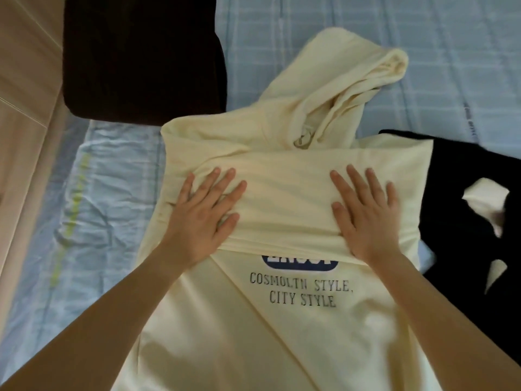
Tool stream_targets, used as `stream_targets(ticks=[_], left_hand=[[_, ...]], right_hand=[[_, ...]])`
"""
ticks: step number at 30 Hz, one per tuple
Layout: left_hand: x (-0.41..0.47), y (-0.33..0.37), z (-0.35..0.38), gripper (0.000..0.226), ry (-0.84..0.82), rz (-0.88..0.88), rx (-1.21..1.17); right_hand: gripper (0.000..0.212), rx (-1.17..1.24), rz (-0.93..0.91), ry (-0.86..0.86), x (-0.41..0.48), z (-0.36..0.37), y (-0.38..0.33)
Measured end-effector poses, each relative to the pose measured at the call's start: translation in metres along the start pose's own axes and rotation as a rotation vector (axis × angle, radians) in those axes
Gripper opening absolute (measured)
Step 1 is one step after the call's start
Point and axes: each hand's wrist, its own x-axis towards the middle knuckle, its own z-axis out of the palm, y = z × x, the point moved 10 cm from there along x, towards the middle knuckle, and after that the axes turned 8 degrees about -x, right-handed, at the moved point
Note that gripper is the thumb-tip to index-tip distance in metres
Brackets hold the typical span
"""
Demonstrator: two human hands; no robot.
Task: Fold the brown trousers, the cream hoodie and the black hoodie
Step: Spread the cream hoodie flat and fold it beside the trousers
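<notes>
Cream hoodie [282, 320]: soft, limp fleece. Left hand [205, 213], right hand [366, 215] flat, fingers spread, pinching nothing; likely grip hem corners.

cream hoodie [282, 193]: pale cream, dark navy badge and dark lettering printed on chest. brown trousers [141, 57]: very dark brown, plain. black hoodie [465, 207]: black, cream patches. bed sheet [366, 38]: light blue check.
</notes>
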Motion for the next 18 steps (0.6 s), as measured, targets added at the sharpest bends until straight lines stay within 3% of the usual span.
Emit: stream_targets(ticks=[5, 11, 18], left_hand=[[0.000, 0.028, -0.024, 0.056, 0.006, -0.085, 0.015], [0.069, 0.075, -0.078, 0.047, 0.131, 0.010, -0.202], [0.216, 0.059, -0.108, 0.038, 0.282, -0.083, -0.613]], right_hand=[[0.058, 0.112, -0.040, -0.036, -0.001, -0.021, -0.003], [0.047, 0.539, 0.000, 0.284, 0.048, -0.094, 0.023], [0.046, 1.050, 0.420, 0.215, 0.147, -0.064, 0.088]])
